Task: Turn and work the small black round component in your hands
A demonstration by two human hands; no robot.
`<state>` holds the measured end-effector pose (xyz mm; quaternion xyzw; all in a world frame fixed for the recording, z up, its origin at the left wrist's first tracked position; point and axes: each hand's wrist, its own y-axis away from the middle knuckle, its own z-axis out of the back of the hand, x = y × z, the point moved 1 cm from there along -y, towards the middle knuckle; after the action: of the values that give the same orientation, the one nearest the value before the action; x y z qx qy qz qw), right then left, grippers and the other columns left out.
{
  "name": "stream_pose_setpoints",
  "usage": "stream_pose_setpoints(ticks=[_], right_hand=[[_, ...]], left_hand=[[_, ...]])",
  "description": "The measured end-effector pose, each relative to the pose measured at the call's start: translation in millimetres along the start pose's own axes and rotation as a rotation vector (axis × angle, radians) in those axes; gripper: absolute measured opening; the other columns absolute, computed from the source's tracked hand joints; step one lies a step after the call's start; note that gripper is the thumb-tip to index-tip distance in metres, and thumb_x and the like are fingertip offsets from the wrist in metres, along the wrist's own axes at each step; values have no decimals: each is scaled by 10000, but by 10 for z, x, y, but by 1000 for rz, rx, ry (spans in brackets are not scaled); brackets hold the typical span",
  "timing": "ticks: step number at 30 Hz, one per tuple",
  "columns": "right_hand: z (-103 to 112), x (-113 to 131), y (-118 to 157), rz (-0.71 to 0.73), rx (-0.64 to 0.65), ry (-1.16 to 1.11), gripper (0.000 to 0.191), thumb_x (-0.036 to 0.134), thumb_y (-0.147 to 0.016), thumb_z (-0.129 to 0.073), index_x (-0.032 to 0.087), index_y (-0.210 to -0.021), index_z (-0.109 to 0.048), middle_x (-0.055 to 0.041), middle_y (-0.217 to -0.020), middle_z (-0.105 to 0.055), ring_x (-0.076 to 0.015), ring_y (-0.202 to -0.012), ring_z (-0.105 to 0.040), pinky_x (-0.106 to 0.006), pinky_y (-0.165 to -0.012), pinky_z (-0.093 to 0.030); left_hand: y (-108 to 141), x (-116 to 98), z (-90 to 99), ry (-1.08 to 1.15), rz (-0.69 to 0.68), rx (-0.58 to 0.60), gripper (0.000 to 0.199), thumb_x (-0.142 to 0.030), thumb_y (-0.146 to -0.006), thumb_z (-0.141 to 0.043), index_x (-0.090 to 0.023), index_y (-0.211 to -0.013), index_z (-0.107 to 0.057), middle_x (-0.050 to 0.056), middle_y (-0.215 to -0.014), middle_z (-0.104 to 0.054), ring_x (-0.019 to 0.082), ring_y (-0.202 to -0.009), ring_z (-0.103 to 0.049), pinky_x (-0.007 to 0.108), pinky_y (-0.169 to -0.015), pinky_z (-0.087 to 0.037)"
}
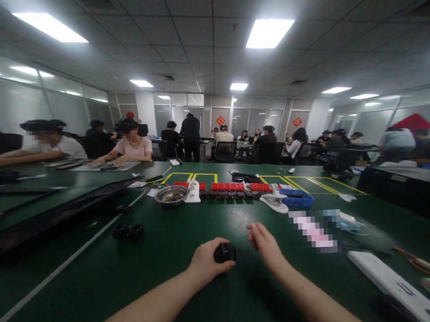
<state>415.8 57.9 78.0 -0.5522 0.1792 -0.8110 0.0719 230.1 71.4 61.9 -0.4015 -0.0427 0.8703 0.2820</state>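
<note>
My left hand [208, 263] is closed around a round black plastic part [225, 253], thumb on its near side and fingers on its far side. The part is held low over the green table [193, 304]. To its right, my right hand [266, 246] is apart from it, fingers loosely bent with a gap between the tips, and nothing shows in them. Left of my hands lie two similar black round parts [128, 232], side by side. Beyond them stands a metal bowl [159, 197] with small brass-coloured pieces inside.
Red bins [228, 186] and dark blocks run across the table's middle. Nearby are white clamp-like stands [274, 201] and a blue tray [304, 198]. A long black panel [60, 217] lies left, a white device [394, 281] right. Several people sit at tables beyond.
</note>
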Motion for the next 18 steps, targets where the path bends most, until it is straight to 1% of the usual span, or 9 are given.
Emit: stream_pose_setpoints(ticks=[2, 4, 6, 8, 12, 14, 15, 17, 18], right_hand=[[-225, -121, 116, -31, 117, -48, 440, 542, -812, -314, 152, -777, -516, -19, -610, -471, -149, -586, -470, -257, -512, -380], [-396, -161, 226, -24, 176, -140, 440, 527, -829, -281, 161, -808, -524, -29, -694, -509, -157, -661, -491, -265, -583, -394], [-481, -150, 301, -10, 207, -199, 398, 508, -831, -309, 172, -863, -521, -32, -798, -535, -163, -760, -498, -272, -681, -393], [-496, -134, 333, -29, 231, -235, 366, 498, -818, -356, 176, -897, -511, -31, -843, -538, -165, -802, -494, -274, -724, -386], [-466, -156, 318, -93, 241, -330, 354, 471, -736, -513, 168, -917, -491, -30, -842, -532, -163, -782, -497, -277, -709, -400], [-462, -171, 300, -126, 239, -416, 368, 424, -661, -606, 160, -890, -490, -25, -827, -527, -157, -766, -500, -276, -701, -410], [-464, -175, 292, -160, 245, -469, 372, 397, -633, -633, 159, -878, -486, -21, -812, -524, -151, -740, -505, -273, -677, -421], [-469, -177, 284, -248, 262, -562, 376, 354, -595, -659, 164, -853, -462, -5, -758, -511, -132, -648, -511, -260, -587, -440], [-469, -176, 283, -290, 268, -590, 377, 344, -587, -661, 168, -842, -445, 7, -721, -502, -118, -585, -504, -245, -526, -437]], left_hand=[[-4, -7, -15, -91, -110, -38, 460, -370, -583, -651, -227, -1006, -541, 43, -969, -589, 210, -892, -524, 352, -807, -406], [-1, -29, -25, -159, -255, -63, 480, -355, -578, -651, -229, -1028, -540, 53, -984, -585, 227, -950, -497, 396, -887, -352], [-1, -54, -32, -217, -339, -98, 477, -344, -576, -642, -234, -1030, -544, 54, -976, -580, 244, -993, -469, 440, -939, -288], [-6, -75, -48, -271, -343, -140, 444, -329, -571, -634, -237, -998, -557, 57, -1002, -557, 263, -1036, -435, 470, -958, -253], [-8, -85, -142, -305, -307, -150, 401, -291, -586, -618, -218, -973, -544, 69, -1075, -509, 272, -1096, -386, 465, -957, -279], [-1, -77, -182, -325, -322, -112, 479, -326, -579, -636, -209, -1026, -509, 79, -1124, -486, 274, -1123, -364, 464, -964, -278], [2, -73, -180, -347, -342, -80, 563, -364, -568, -650, -206, -1079, -475, 87, -1170, -457, 278, -1144, -342, 466, -973, -267], [3, -64, -105, -417, -408, 2, 774, -458, -540, -661, -200, -1205, -359, 106, -1274, -361, 286, -1192, -279, 475, -992, -224], [-2, -60, -25, -462, -432, 21, 858, -493, -538, -653, -195, -1255, -286, 116, -1315, -303, 288, -1214, -241, 483, -1001, -193]])
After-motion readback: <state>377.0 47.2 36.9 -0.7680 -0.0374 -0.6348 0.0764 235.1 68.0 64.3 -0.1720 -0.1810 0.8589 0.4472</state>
